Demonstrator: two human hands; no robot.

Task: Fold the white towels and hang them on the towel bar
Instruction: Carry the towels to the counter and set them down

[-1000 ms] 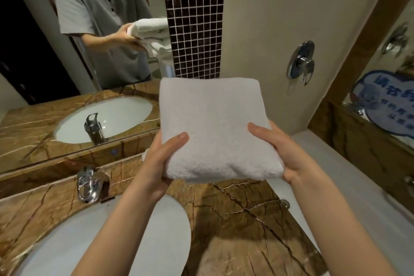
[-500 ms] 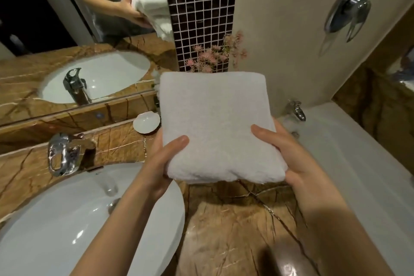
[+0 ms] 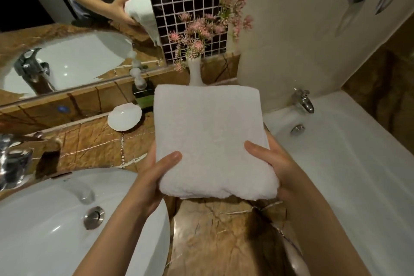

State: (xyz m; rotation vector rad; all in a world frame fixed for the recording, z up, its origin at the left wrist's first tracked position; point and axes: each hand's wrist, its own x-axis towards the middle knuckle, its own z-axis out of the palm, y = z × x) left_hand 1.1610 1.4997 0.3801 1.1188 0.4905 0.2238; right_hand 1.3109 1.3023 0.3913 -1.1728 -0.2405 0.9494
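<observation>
A folded white towel [image 3: 210, 136] forms a thick rectangle held flat above the brown marble counter [image 3: 215, 235]. My left hand [image 3: 154, 172] grips its near left corner, thumb on top and fingers underneath. My right hand [image 3: 273, 163] grips the near right corner the same way. The mirror [image 3: 74, 36] reflects the towel and one hand. No towel bar is in view.
A white sink [image 3: 44, 226] with a chrome tap [image 3: 13, 161] lies at the lower left. A white soap dish [image 3: 124, 116], a dispenser bottle [image 3: 140, 87] and a white vase of pink flowers [image 3: 196, 71] stand behind the towel. A white bathtub [image 3: 349, 163] with a spout [image 3: 304, 101] is on the right.
The view has tilted downward, bringing the sink, the vase and the tub into sight. The towel sits lower over the counter; both hands keep the same grip.
</observation>
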